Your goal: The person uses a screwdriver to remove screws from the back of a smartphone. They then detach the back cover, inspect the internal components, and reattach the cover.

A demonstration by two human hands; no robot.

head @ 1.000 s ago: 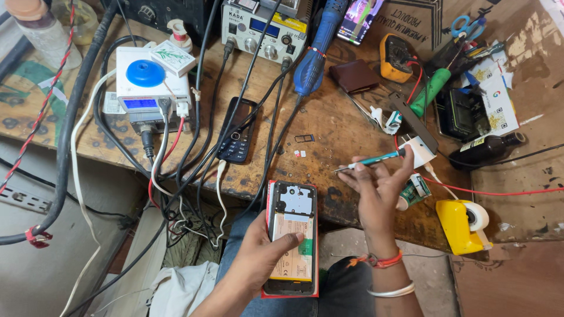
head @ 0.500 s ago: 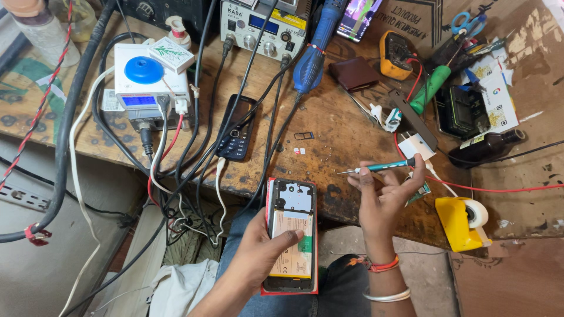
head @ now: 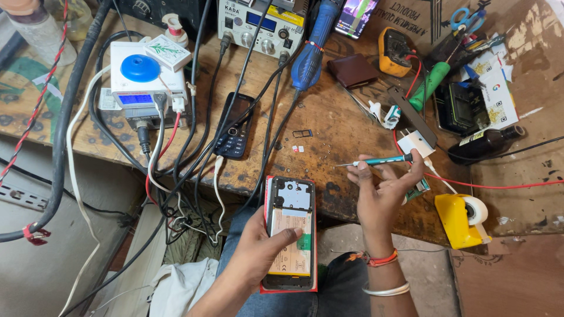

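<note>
My left hand (head: 258, 249) holds an opened smartphone (head: 290, 232) over my lap, back cover off, with its pale battery and grey board plate showing inside a red frame. The thumb rests on the battery. My right hand (head: 379, 194) is raised to the right of the phone, above the bench edge. Its fingers pinch a thin teal-handled screwdriver (head: 382, 160) that lies level, tip pointing left. The tip is apart from the phone.
On the wooden bench (head: 329, 135) lie a black keypad phone (head: 233, 125), a white box with a blue knob (head: 141, 76), a blue hot-air handle (head: 310, 53), a brown wallet (head: 352, 70), a yellow tape dispenser (head: 461, 220), a dark bottle (head: 484, 144) and many cables.
My right hand has turned the screwdriver more level and shifted slightly right. My left hand still holds the phone in much the same place.
</note>
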